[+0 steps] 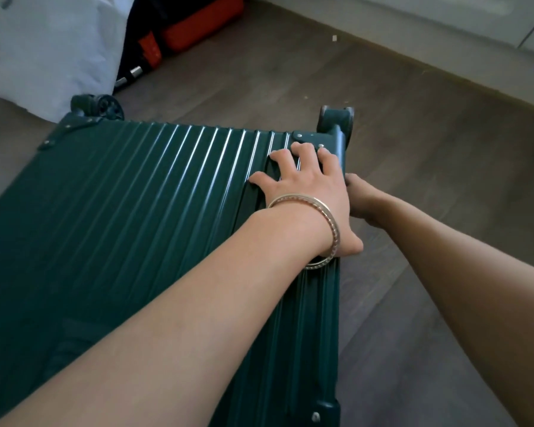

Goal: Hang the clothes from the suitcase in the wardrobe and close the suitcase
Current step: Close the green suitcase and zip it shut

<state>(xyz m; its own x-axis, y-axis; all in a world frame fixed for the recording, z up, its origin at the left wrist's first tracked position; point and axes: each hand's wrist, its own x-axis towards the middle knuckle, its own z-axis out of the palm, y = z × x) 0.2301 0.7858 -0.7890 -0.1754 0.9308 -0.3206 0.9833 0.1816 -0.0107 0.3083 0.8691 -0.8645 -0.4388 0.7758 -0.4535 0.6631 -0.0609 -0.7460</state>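
Suitcase (130,192) lying flat on wood-look floor (413,149), lid down, dark green ribbed hard shell, glossy. Left hand (309,192) spread flat, pressing lid near right edge. Right hand (363,198) down at side edge, grip hidden, can't tell.

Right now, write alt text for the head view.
A left hand wearing bangles presses flat on a closed dark green ribbed hard-shell suitcase lying on a wooden floor. The right hand reaches along its side edge, fingers hidden.

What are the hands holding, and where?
Left hand presses flat on the suitcase lid near its right edge. Right hand is at the suitcase's side, mostly hidden; its grip cannot be told.
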